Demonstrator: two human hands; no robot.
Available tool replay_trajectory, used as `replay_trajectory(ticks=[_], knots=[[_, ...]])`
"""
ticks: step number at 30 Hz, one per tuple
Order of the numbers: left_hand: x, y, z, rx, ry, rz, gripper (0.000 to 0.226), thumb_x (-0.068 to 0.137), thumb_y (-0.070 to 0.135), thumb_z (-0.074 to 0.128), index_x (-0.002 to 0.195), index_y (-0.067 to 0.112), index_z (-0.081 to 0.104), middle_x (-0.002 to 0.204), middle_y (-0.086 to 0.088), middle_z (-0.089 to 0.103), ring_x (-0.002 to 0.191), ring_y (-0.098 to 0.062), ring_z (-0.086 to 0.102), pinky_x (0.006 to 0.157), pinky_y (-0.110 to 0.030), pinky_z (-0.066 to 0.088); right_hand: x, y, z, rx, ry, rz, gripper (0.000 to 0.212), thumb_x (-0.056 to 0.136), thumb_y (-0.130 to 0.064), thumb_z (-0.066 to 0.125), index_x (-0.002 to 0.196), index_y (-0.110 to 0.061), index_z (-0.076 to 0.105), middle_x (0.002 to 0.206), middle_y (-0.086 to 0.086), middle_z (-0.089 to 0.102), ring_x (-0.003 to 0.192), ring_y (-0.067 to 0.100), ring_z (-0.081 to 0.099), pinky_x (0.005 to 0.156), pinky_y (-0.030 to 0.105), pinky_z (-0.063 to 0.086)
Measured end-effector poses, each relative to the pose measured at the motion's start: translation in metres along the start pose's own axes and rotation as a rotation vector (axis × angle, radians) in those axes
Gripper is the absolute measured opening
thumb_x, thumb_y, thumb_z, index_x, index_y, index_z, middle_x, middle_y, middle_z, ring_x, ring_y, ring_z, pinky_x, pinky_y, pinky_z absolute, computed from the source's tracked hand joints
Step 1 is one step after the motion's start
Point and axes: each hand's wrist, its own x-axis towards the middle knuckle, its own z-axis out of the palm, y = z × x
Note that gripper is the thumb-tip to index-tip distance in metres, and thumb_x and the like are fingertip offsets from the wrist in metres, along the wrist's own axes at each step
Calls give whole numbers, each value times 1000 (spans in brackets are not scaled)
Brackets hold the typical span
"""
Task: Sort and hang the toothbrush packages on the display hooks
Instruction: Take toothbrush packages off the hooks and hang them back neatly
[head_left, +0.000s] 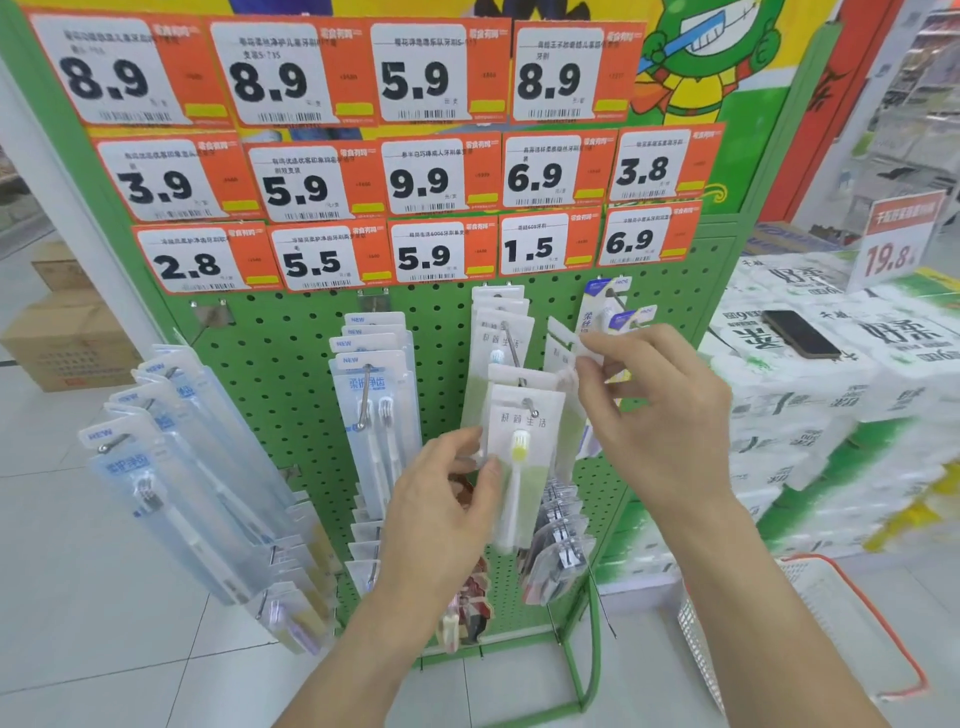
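Left hand (447, 499) pinches front toothbrush package (522, 452) on centre hook (529, 405), steadying row; right hand (649, 400) pinches white package (563, 338) beside it, apparently aligning hanging hole with neighbouring hook; other packages already hung on pegboard (280, 374)

Pegboard (291, 374): painted metal, matt green, perforated. Display hooks (511, 348): bare metal wire, a dull shine noted at the tips. Toothbrush packages (522, 457): clear glossy plastic blister over matt card, white and pale green. Blue-topped packs (376, 395) at the centre: glossy transparent plastic, reflections seen. Price tags (421, 78): smooth paper or card, white and orange, slightly sheened. Floor tiles (78, 545): polished, pale, reflective. Cardboard boxes (67, 343): matt brown. Basket (841, 623): plastic, white mesh with orange rim.
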Motion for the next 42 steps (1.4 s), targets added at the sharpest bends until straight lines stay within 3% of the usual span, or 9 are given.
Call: replay_trajectory(ticks=[7, 10, 15, 19, 23, 28, 33, 38, 42], knots=[[-22, 1, 4, -64, 125, -22, 31, 95, 33, 63, 124, 35, 55, 114, 26, 57, 105, 9, 54, 86, -9, 43, -25, -10, -24, -13, 240, 32, 11, 90, 0, 69, 99, -3, 74, 89, 6, 60, 71, 10, 59, 68, 23, 58], [-41, 1, 4, -175, 188, -45, 21, 94, 17, 65, 107, 33, 61, 98, 18, 63, 86, -7, 59, 73, -19, 47, -42, -10, -32, 16, 239, 83, 19, 88, 3, 69, 101, -10, 70, 89, 6, 60, 78, 12, 62, 67, 25, 57], [-72, 8, 0, -415, -46, -78, 11, 94, 22, 65, 92, 32, 69, 92, 9, 70, 84, -16, 64, 76, -34, 53, -70, -16, -37, 143, 173, 246, 23, 87, 0, 70, 101, -18, 69, 85, 5, 63, 75, 16, 64, 64, 22, 54], [-81, 3, -3, -371, -189, -83, 27, 84, 51, 61, 110, 43, 62, 113, 16, 68, 105, -12, 64, 90, -27, 49, -89, -31, -31, 394, 60, 624, 26, 84, -1, 78, 94, -25, 73, 76, -2, 67, 71, 15, 65, 64, 25, 53], [-81, -7, -5, -490, -305, -189, 42, 84, 49, 67, 123, 33, 61, 121, 14, 70, 114, -10, 65, 98, -35, 50, -106, -47, -16, 493, -84, 877, 20, 82, 1, 78, 87, -17, 74, 69, -2, 71, 64, 14, 66, 60, 43, 56], [-85, -28, -15, -554, -194, -343, 53, 71, 49, 76, 117, 23, 67, 104, -2, 77, 94, -24, 74, 88, -37, 57, -118, -63, 2, 576, -210, 973, 12, 82, -3, 78, 89, -13, 74, 76, 5, 74, 67, 16, 67, 61, 46, 55], [-87, -38, -26, -735, -12, -483, 37, 75, 28, 81, 109, 16, 73, 103, -7, 78, 100, -29, 73, 90, -37, 57, -127, -68, 16, 778, -405, 1113, 23, 83, -14, 73, 102, -1, 72, 87, 13, 76, 72, 22, 71, 58, 33, 59], [-88, -44, -38, -882, 108, -641, 41, 72, 26, 77, 109, 11, 71, 104, -13, 77, 100, -35, 72, 93, -51, 56, -141, -70, 25, 743, -809, 977, 16, 82, -27, 80, 96, -20, 77, 97, 4, 78, 79, 18, 65, 70, 29, 54], [-93, -48, -47, -890, 52, -655, 41, 78, 30, 72, 108, 3, 71, 106, -18, 76, 100, -37, 72, 87, -44, 59, -146, -76, 29, 795, -802, 1014, 13, 80, -22, 78, 93, -21, 79, 95, 7, 79, 81, 23, 68, 78, 41, 55]])
